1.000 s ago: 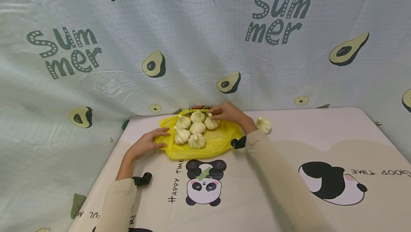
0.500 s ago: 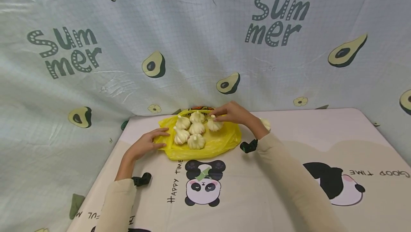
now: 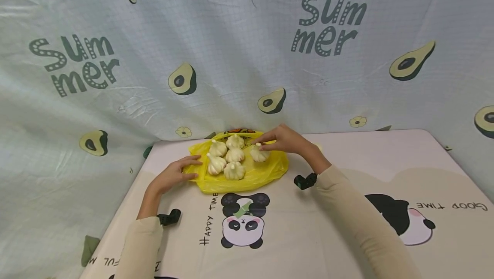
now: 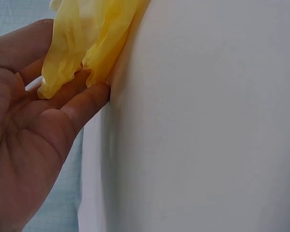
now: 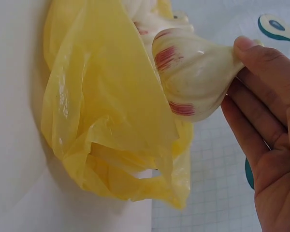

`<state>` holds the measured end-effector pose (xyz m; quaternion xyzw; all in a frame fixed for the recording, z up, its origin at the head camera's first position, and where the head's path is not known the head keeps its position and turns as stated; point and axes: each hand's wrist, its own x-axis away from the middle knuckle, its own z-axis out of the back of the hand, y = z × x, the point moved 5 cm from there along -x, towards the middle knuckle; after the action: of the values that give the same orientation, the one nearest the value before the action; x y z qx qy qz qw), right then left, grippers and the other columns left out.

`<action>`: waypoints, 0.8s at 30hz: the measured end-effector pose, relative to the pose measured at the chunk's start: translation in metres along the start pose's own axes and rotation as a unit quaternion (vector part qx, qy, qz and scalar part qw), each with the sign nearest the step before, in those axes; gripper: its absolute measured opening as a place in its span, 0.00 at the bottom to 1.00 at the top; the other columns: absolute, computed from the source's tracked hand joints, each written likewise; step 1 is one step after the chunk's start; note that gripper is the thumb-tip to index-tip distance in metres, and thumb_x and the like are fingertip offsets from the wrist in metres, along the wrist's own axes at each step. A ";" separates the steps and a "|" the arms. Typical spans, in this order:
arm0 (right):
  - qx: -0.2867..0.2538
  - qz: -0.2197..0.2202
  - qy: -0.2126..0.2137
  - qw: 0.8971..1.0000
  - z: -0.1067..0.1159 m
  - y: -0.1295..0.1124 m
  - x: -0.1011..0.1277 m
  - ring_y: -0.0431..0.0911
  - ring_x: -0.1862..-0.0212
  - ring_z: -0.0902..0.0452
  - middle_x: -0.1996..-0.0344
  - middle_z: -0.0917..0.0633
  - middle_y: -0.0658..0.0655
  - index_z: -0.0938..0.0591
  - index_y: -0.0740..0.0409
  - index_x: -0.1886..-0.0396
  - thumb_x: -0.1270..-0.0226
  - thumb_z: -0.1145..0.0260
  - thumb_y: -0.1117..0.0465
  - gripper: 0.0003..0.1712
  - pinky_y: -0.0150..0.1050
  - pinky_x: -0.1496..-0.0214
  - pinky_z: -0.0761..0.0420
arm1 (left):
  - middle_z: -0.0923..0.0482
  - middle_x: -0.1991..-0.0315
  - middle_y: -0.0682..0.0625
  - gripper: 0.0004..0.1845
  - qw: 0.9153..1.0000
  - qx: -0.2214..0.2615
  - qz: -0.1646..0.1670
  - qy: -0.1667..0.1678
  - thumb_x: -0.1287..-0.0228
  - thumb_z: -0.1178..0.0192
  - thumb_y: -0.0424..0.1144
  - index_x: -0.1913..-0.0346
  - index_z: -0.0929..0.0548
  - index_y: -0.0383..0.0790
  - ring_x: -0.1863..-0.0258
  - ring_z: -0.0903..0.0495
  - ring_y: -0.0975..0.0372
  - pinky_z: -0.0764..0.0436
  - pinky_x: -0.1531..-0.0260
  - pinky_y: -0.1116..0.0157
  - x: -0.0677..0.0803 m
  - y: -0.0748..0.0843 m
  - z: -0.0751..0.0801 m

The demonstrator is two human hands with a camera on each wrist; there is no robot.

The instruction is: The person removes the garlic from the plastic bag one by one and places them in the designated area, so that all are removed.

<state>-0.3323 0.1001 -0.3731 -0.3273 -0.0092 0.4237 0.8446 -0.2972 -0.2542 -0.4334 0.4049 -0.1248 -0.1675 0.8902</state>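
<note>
With thumb and fingers, my right hand (image 3: 283,138) pinches a white garlic bulb (image 3: 259,154) by its stem, over the right part of a yellow plastic bag (image 3: 254,181). Red-purple streaks mark that garlic bulb (image 5: 195,72) in the right wrist view, and the bag's raised edge stands right beside it. My left hand (image 3: 174,172) lies at the bag's left edge, thumb and fingers spread and relaxed. In the left wrist view the crumpled bag edge (image 4: 82,38) hangs against these fingers. Several other garlic bulbs (image 3: 234,155) sit close together on the bag.
The table (image 3: 301,227) wears a pale cover printed with pandas. Behind it hangs a light curtain (image 3: 231,47) with avocado prints. My right forearm almost wholly hides another pale thing on the table. A dark wrist camera (image 3: 305,181) sits on my right wrist.
My right hand and its garlic bulb have moved slightly right and toward me, away from the other bulbs. The loose bulb on the right is now behind my forearm. The left hand stays put.
</note>
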 end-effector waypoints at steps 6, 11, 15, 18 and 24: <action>0.012 0.005 0.004 1.000 0.002 -0.004 0.006 0.41 0.62 0.15 0.53 0.10 0.52 0.12 0.52 0.44 0.32 0.28 0.55 0.18 0.31 0.62 0.20 | 0.38 0.23 0.40 0.24 1.000 -0.008 0.001 0.003 0.33 0.34 0.35 0.36 0.20 0.35 0.21 0.51 0.42 0.51 0.25 0.39 0.000 -0.003 0.000; 0.007 0.007 0.010 1.000 0.005 -0.006 0.012 0.39 0.61 0.15 0.53 0.10 0.52 0.11 0.51 0.45 0.34 0.27 0.56 0.18 0.30 0.63 0.21 | 0.39 0.23 0.41 0.24 1.000 0.004 0.004 -0.001 0.33 0.34 0.35 0.35 0.20 0.35 0.21 0.52 0.42 0.52 0.24 0.40 -0.001 -0.004 -0.001; 0.003 0.009 0.015 1.000 0.007 -0.006 0.017 0.40 0.60 0.14 0.52 0.10 0.52 0.11 0.50 0.45 0.34 0.27 0.56 0.18 0.31 0.63 0.20 | 0.39 0.23 0.41 0.24 1.000 0.013 0.006 -0.002 0.33 0.33 0.35 0.36 0.20 0.35 0.21 0.52 0.42 0.52 0.24 0.40 -0.001 -0.005 -0.001; -0.004 -0.003 0.015 1.000 0.008 -0.006 0.021 0.40 0.57 0.14 0.52 0.10 0.51 0.11 0.48 0.45 0.34 0.27 0.55 0.18 0.33 0.60 0.19 | 0.38 0.23 0.41 0.24 1.000 0.011 0.005 0.000 0.34 0.33 0.35 0.36 0.20 0.35 0.21 0.52 0.43 0.52 0.24 0.40 0.000 -0.004 -0.002; -0.015 -0.003 0.024 1.000 0.011 -0.007 0.029 0.40 0.56 0.13 0.53 0.10 0.50 0.11 0.49 0.46 0.35 0.26 0.55 0.18 0.34 0.58 0.16 | 0.38 0.23 0.41 0.24 1.000 0.002 0.004 0.000 0.34 0.33 0.35 0.36 0.20 0.35 0.21 0.51 0.43 0.52 0.24 0.40 0.000 -0.002 -0.001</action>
<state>-0.3124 0.1241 -0.3681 -0.3502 0.0036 0.4127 0.8409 -0.2971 -0.2543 -0.4358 0.4062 -0.1265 -0.1638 0.8900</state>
